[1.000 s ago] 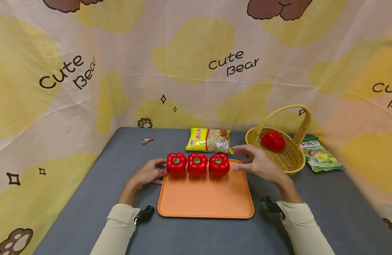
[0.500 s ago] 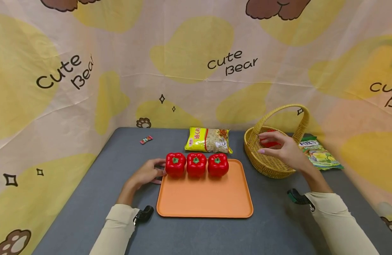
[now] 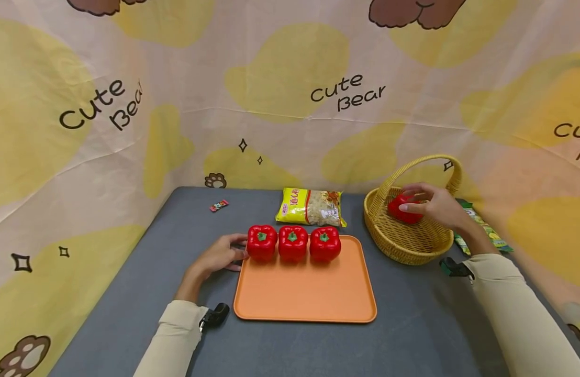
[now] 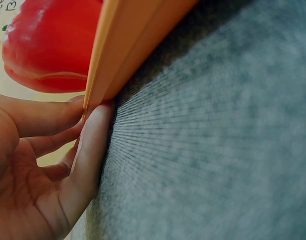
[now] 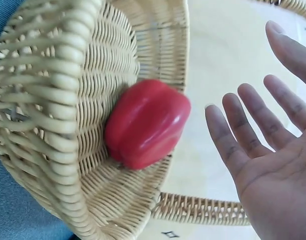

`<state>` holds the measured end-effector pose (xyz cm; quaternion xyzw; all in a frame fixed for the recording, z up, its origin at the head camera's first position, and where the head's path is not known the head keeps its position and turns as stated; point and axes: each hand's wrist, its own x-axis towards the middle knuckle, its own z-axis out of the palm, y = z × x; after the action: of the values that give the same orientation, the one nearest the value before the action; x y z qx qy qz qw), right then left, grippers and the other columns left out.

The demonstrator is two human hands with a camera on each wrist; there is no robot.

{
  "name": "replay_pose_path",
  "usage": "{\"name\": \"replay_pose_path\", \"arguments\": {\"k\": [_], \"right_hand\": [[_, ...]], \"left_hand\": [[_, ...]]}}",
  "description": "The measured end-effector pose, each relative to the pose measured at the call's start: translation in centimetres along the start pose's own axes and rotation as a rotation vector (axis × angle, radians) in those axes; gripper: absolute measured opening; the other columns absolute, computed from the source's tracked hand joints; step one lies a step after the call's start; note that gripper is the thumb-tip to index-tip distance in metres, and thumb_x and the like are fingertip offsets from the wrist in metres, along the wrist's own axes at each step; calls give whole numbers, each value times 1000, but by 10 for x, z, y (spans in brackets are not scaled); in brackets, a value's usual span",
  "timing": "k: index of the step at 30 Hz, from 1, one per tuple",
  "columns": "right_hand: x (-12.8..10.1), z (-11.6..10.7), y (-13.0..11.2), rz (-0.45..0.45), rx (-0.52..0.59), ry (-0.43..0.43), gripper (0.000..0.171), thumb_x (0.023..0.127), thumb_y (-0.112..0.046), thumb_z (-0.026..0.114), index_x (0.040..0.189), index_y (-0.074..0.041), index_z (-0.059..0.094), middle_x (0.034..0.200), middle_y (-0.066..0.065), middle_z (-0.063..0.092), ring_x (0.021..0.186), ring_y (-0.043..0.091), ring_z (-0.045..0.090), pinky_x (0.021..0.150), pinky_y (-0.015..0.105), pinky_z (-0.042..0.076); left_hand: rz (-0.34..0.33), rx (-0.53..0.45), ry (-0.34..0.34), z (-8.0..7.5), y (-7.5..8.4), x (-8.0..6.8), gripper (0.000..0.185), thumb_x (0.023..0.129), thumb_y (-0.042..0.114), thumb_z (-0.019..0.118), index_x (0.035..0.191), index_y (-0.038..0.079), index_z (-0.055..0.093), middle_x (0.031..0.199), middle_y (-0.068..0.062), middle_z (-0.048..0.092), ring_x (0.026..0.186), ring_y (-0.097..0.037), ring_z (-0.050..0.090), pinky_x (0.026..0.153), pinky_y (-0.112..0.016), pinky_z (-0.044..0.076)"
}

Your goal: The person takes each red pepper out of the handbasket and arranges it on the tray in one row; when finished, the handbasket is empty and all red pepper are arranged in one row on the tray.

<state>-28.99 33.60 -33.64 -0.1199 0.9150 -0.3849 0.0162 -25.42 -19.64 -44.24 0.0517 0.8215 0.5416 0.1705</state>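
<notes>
Three red bell peppers, the left one (image 3: pixel 261 250), the middle one (image 3: pixel 292 250) and the right one (image 3: pixel 325 251), stand in a row along the far side of an orange tray (image 3: pixel 304 296). My left hand (image 3: pixel 218 255) pinches the tray's left rim, one fingertip on the edge and another below it in the left wrist view. A fourth red bell pepper (image 5: pixel 148 124) lies inside a wicker basket (image 3: pixel 393 250). Over that basket reaches my right hand (image 3: pixel 438 210), its fingers spread close above the pepper. The right wrist view shows the palm and fingers holding nothing.
A yellow bag of pasta (image 3: pixel 311 208) lies behind the tray. To the left is a small wrapped candy (image 3: pixel 219 206). A green snack bag (image 3: pixel 488 230) sits right of the basket, partly behind my right wrist. The basket handle (image 3: pixel 389 180) arches up, and a printed cloth hangs behind.
My right hand has moved from beside the tray's right far corner to the right, in over the basket and its pepper. My left hand stays at the tray's rim.
</notes>
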Motion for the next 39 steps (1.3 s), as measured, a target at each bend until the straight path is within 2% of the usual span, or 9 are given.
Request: {"name": "replay_pose_path", "arguments": {"k": [4, 12, 19, 24, 27, 31, 34, 37, 39], "right_hand": [[6, -5, 5, 33, 4, -42, 69, 87, -44, 69, 144, -14, 43, 142, 15, 47, 125, 36, 47, 97, 58, 43], [16, -7, 20, 66, -18, -100, 74, 87, -38, 72, 146, -9, 39, 145, 20, 41, 131, 46, 39, 100, 61, 41], [20, -7, 23, 67, -19, -122, 80, 87, -33, 72, 150, -4, 32, 153, 26, 29, 138, 49, 26, 107, 66, 29], [21, -4, 29, 63, -5, -143, 79, 87, -27, 72, 149, 0, 32, 151, 27, 33, 137, 46, 31, 108, 59, 32], [22, -2, 31, 71, -8, -146, 73, 89, -23, 71, 147, 1, 34, 147, 27, 37, 133, 44, 38, 102, 48, 42], [22, -1, 31, 71, -5, -148, 67, 90, -19, 70, 145, 0, 37, 145, 26, 41, 130, 43, 42, 96, 38, 46], [23, -1, 29, 73, -4, -150, 66, 90, -17, 69, 145, 0, 38, 144, 25, 43, 131, 43, 41, 101, 46, 45], [24, 0, 27, 69, -6, -147, 69, 88, -18, 71, 145, 0, 37, 146, 25, 41, 135, 45, 36, 106, 58, 36], [25, 1, 27, 63, -2, -150, 73, 87, -18, 72, 146, 1, 36, 149, 25, 38, 137, 46, 31, 109, 60, 32]], "left_hand": [[-16, -11, 0, 2, 2, 0, 49, 92, 8, 59, 139, 4, 47, 133, -17, 53, 101, -25, 64, 73, -38, 60], [-3, -12, -9, 4, 2, 2, 51, 92, 7, 60, 140, 4, 46, 133, -16, 53, 103, -25, 65, 72, -39, 60], [2, -7, -4, 4, 2, 1, 51, 91, 6, 60, 140, 3, 46, 133, -17, 53, 102, -26, 65, 72, -39, 60], [-5, -7, -2, 4, 3, 0, 51, 91, 6, 60, 140, 3, 46, 133, -17, 53, 102, -25, 65, 72, -39, 60], [-11, -7, -2, 3, 2, 0, 52, 91, 7, 60, 140, 4, 46, 133, -16, 53, 102, -25, 65, 73, -39, 60], [-17, -6, 3, 3, 2, 0, 51, 91, 7, 61, 140, 4, 47, 133, -16, 53, 102, -25, 65, 73, -39, 60], [-20, -6, 9, 2, 1, 0, 51, 91, 7, 61, 140, 5, 47, 133, -16, 54, 101, -24, 65, 73, -38, 60], [-20, -4, 11, 1, 0, 0, 51, 91, 7, 60, 140, 5, 47, 133, -16, 54, 101, -24, 65, 72, -38, 60], [-21, -4, 11, 1, 0, 0, 51, 91, 7, 60, 140, 5, 47, 133, -16, 54, 101, -24, 65, 72, -38, 60]]}}
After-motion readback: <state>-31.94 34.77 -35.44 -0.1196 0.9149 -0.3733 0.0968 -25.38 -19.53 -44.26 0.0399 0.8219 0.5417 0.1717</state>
